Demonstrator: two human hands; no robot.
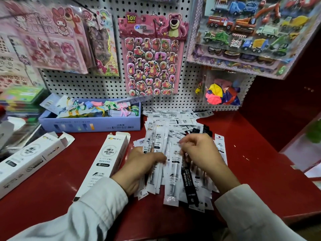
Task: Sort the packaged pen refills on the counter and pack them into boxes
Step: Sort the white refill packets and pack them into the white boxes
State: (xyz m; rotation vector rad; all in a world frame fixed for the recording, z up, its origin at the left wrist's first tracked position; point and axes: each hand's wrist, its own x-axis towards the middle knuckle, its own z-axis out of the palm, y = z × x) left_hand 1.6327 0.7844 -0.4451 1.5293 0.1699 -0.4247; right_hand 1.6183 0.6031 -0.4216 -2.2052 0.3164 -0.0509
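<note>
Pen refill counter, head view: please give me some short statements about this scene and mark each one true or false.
1. Both hands (left hand, right hand) are in the pile of packaged refills. True.
2. The white box beside the left hand lies with its end flaps open. True.
3. The counter is blue. False: it is red.
4. The lavender box stands empty. False: colourful items fill it.
5. A black refill packet lies among the white ones. True.
</note>
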